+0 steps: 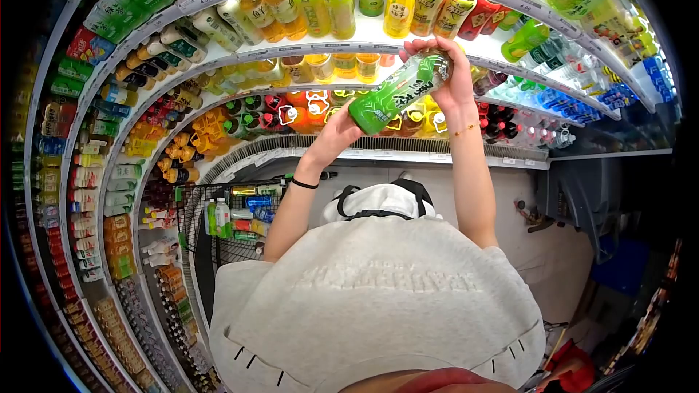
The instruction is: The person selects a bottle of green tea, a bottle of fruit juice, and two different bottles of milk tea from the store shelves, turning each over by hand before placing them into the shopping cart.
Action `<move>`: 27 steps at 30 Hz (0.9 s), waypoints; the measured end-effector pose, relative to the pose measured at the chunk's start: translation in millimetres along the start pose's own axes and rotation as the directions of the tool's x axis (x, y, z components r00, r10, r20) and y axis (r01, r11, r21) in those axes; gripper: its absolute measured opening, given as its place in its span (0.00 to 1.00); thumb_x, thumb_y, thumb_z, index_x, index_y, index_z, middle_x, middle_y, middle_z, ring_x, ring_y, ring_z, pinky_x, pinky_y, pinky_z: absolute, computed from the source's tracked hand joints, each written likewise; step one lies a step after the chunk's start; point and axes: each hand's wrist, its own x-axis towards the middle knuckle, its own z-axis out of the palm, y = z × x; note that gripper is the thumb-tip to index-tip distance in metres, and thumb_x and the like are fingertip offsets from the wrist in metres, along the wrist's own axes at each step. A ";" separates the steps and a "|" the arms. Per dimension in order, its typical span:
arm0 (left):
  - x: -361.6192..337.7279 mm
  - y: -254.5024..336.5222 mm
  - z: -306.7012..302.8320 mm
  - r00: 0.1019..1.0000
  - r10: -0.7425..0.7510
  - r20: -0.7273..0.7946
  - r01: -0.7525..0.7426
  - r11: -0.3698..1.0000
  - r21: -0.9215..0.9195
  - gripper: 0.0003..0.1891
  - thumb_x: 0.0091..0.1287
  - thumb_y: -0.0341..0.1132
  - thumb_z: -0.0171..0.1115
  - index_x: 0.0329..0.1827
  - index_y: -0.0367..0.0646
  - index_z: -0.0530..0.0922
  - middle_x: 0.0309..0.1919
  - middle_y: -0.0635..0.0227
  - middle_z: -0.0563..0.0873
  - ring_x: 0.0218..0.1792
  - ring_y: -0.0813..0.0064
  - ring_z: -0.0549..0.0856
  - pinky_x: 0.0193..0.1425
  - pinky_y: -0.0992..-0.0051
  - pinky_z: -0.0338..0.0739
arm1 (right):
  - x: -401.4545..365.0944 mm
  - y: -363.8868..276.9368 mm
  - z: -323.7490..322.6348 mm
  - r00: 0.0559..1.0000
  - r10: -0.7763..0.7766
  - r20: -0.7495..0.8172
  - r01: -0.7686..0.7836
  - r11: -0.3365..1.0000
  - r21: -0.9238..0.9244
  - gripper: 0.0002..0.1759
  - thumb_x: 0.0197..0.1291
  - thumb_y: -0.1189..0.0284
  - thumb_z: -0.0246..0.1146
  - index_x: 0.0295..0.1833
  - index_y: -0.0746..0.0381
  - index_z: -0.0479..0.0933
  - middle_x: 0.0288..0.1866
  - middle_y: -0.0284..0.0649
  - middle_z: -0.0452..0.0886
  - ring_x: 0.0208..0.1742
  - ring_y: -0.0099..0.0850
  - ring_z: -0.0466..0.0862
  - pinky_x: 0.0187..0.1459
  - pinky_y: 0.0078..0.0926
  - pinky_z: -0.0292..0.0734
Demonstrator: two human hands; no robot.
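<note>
A green-labelled bottle [400,94] is held tilted in front of the shelves, between both hands. My left hand [336,133] has its fingers against the green lower end of the bottle. Around the clear upper end on the right, my right hand [453,76] is closed, its fingers partly behind the bottle. Behind and above the hands, a yellow bottle [400,11] stands on a lit shelf beside other drinks. The price strip [320,49] of a shelf runs just behind the hands.
A black wire cart [229,247] with several bottles and cans stands at the lower left. Curved shelves of drinks wrap around the front and left. At the right is a grey bin-like object [579,189]. Part of a person in red [571,367] shows at the lower right.
</note>
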 end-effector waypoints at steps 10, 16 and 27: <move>-15.4 -33.1 27.2 0.999 0.000 -0.046 -0.013 0.963 -0.270 0.41 0.69 0.55 0.70 0.75 0.33 0.68 0.67 0.54 0.80 0.66 0.60 0.82 0.73 0.59 0.74 | 41.1 -2.8 15.6 0.935 0.289 0.203 -0.233 0.937 -0.260 0.16 0.70 0.65 0.60 0.45 0.69 0.84 0.48 0.54 0.89 0.56 0.49 0.88 0.64 0.49 0.83; -20.2 -22.6 39.7 0.949 0.098 -0.301 -0.152 0.975 -0.162 0.30 0.65 0.28 0.74 0.69 0.33 0.71 0.59 0.64 0.83 0.61 0.72 0.83 0.68 0.71 0.77 | 50.4 2.8 28.4 0.932 0.284 0.226 -0.210 0.930 -0.302 0.16 0.70 0.66 0.59 0.45 0.69 0.83 0.48 0.54 0.89 0.56 0.48 0.88 0.65 0.45 0.82; -22.8 -35.5 66.4 0.674 0.633 -0.381 -0.220 0.665 0.714 0.40 0.49 0.27 0.86 0.63 0.36 0.68 0.58 0.61 0.75 0.57 0.73 0.79 0.63 0.72 0.76 | 56.7 17.9 49.3 0.886 0.403 0.228 -0.306 0.879 -0.364 0.16 0.70 0.66 0.61 0.44 0.70 0.83 0.48 0.55 0.89 0.54 0.46 0.89 0.64 0.43 0.84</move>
